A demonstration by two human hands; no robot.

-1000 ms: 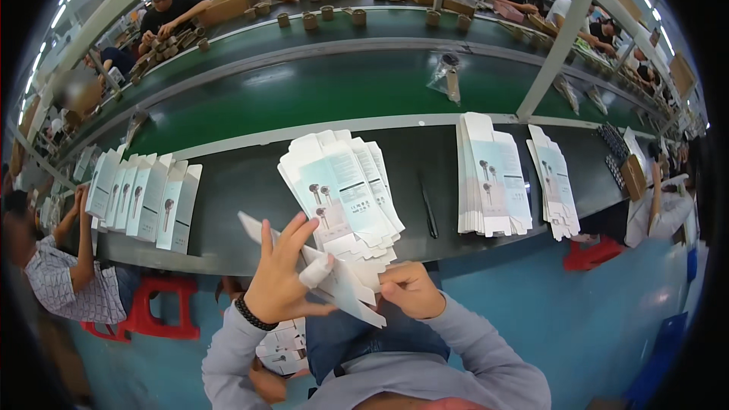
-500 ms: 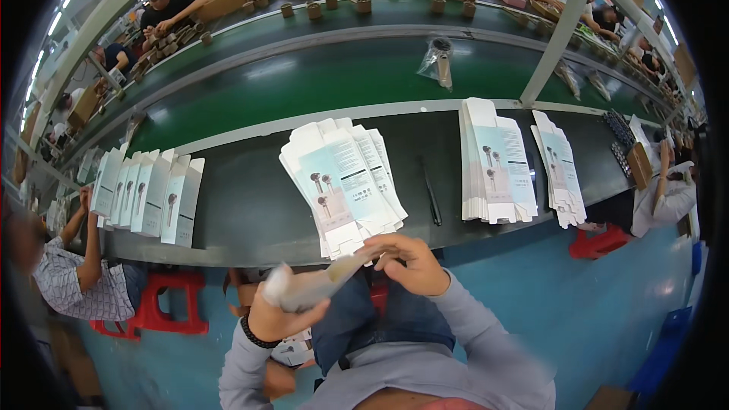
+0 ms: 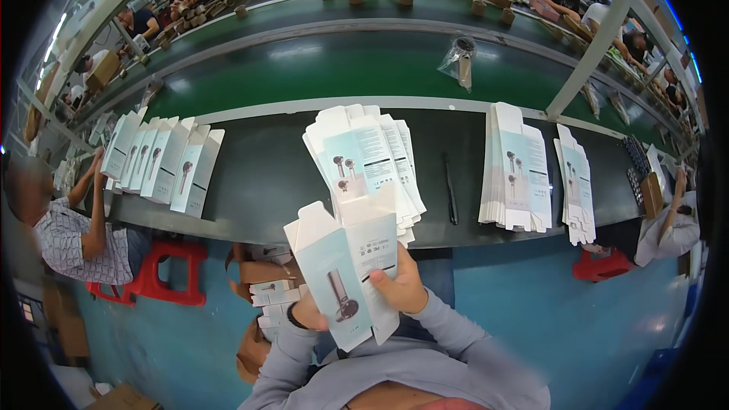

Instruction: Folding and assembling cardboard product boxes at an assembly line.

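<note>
A light-blue and white folding carton [image 3: 339,258], printed with a handheld device, is held up over the table's near edge. Its top flaps stand up and its panels are spread at an angle. My right hand [image 3: 404,282] grips the right panel, thumb on the front and fingers behind. At the lower left, my left hand [image 3: 308,312] closes on the carton, its fingers mostly hidden behind it. Just beyond lies a fanned stack of flat cartons [image 3: 357,144], partly covered by the held one.
Erected cartons [image 3: 161,163] stand in a row at the left. Two more flat stacks [image 3: 516,175] lie at the right, near a black pen-like tool [image 3: 451,190]. Behind runs a green conveyor [image 3: 319,68] carrying a bagged device [image 3: 465,61]. A metal post [image 3: 588,49] rises at right. Co-workers sit around.
The carton has gone from a flat, tilted blur to upright, with its printed panels facing me and spread. My right hand now grips its right side. The view has shifted slightly.
</note>
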